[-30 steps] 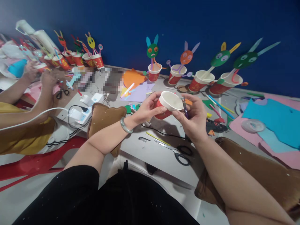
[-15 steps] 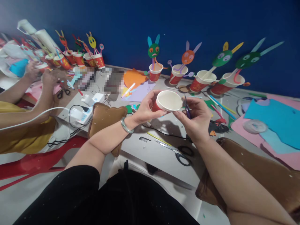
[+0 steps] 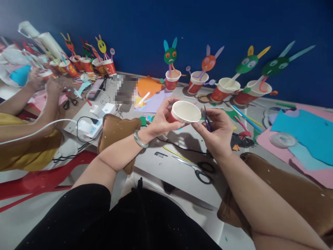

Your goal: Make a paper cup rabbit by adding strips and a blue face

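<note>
A red paper cup [image 3: 186, 111] with a white inside is tilted so its mouth faces me. My left hand [image 3: 164, 119] is closed round its left side, thumb along the near wall. At the cup's right rim, my right hand [image 3: 218, 129] grips a small dark purple tool [image 3: 207, 119] with a narrow, upward-pointing end. Its exact kind is hard to make out. Below the hands, black-handled scissors [image 3: 195, 170] lie on the table beside a yellow strip [image 3: 175, 153] and a small black clip-like piece [image 3: 161, 155].
Several cups with paper rabbit-like figures, including a green-faced one [image 3: 172, 80], line the blue wall. Coloured paper [image 3: 307, 135] and a tape roll [image 3: 283, 140] lie right. Brown cushions [image 3: 118, 132] flank the table edge. A power strip [image 3: 95, 128] and another person's hands [image 3: 53, 88] are left.
The cup and both hands have shifted slightly left. My right hand still holds the purple tool at the rim.
</note>
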A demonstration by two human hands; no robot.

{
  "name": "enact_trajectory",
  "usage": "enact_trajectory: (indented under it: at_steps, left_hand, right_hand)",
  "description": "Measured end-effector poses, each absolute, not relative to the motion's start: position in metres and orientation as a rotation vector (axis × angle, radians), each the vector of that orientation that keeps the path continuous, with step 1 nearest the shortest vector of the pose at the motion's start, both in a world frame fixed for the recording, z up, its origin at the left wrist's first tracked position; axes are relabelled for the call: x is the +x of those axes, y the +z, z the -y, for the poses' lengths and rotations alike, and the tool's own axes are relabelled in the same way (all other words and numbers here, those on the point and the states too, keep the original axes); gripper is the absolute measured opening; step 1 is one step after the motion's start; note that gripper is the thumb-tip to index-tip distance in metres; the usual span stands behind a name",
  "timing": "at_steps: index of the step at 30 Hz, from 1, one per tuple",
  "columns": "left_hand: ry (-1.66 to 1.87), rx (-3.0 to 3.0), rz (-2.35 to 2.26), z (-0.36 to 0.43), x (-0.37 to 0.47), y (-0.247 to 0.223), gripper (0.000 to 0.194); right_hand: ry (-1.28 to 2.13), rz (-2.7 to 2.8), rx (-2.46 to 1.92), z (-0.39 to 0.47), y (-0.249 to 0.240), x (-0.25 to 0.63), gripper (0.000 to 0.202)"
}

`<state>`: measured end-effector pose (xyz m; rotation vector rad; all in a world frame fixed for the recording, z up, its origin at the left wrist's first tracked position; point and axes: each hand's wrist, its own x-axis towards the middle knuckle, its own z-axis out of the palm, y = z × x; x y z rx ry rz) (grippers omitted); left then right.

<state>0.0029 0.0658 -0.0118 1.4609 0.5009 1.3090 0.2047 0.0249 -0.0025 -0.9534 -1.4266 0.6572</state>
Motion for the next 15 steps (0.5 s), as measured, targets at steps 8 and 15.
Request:
enact_trajectory:
  at_steps: [8, 15]
  left_hand:
    - [1.309, 1.509, -0.491, -0.0682, 0.0013, -0.0161, 0.082]
    - [1.299, 1.545, -0.489, -0.0717, -0.0003, -0.0197, 0.085]
  right_hand:
    - [0.652, 1.417, -0.945, -0.0243, -0.0024, 0.2035, 0.055]
    - [0.67, 1.367, -0.956, -0.0225, -0.0015, 0.2031, 0.052]
